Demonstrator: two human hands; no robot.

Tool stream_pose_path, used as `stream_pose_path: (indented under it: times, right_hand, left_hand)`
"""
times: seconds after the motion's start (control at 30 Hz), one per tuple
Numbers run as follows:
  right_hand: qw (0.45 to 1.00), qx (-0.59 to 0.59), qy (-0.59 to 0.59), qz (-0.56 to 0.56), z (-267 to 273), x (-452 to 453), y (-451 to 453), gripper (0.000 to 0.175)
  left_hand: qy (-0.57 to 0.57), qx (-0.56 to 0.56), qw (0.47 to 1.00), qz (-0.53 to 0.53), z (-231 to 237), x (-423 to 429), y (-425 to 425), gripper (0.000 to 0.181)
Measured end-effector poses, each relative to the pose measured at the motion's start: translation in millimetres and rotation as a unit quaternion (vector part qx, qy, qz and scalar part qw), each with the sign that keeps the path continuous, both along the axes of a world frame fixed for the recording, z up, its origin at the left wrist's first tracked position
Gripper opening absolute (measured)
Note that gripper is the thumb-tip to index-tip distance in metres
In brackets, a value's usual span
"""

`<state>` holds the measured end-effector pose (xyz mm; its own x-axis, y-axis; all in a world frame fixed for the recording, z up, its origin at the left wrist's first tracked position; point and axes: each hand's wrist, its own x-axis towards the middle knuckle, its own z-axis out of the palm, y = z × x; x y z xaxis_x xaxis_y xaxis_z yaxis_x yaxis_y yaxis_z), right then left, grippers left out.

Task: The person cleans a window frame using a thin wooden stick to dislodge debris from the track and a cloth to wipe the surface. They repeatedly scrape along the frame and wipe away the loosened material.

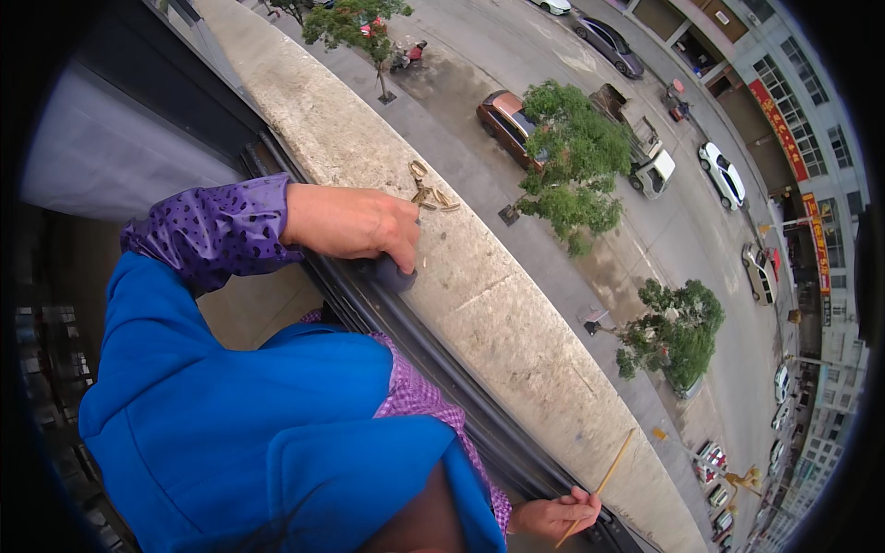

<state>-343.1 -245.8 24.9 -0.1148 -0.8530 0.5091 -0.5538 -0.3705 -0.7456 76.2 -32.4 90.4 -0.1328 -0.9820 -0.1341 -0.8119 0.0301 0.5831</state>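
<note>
My left hand (356,222), in a purple sleeve cover with dark hearts, is at the inner edge of a rough stone window ledge (484,297). Its curled fingers grip a dark grey, rounded object (392,274), mostly hidden under the hand; its kind is unclear. Just beyond the knuckles lies a small heap of brownish, husk-like bits (432,197). Far along the ledge to the right, my right hand (561,515) pinches a thin wooden stick (612,466). The stick slants upward over the ledge, and its lower end pokes out below the fingers.
Dark window-frame tracks (422,332) run along the ledge's inner side. Past the outer edge is a drop to a street with trees (577,159), a truck (653,169) and several parked cars. A whitish curtain (124,145) hangs at the left.
</note>
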Motion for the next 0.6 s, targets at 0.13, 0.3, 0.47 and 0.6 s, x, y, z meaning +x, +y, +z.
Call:
stream_pose_path:
  times: [0.13,0.3,0.47,0.6]
  right_hand:
    - [0.999,0.013,-0.030,-0.002,-5,-5,-1,0.039]
    - [0.999,0.009,-0.031,-0.004,-6,-4,-1,0.038]
    - [0.999,0.017,-0.045,-0.017,-5,-4,-2,0.038]
    - [0.999,0.026,-0.022,-0.017,-4,-3,-1,0.037]
  left_hand:
    - [-0.179,-0.096,0.979,0.008,-8,-12,-18,0.024]
    - [-0.143,-0.182,0.965,0.124,23,3,-10,0.028]
    - [-0.066,-0.033,0.997,-0.013,1,-9,-12,0.020]
    - [-0.174,-0.108,0.977,0.056,-17,-8,-18,0.019]
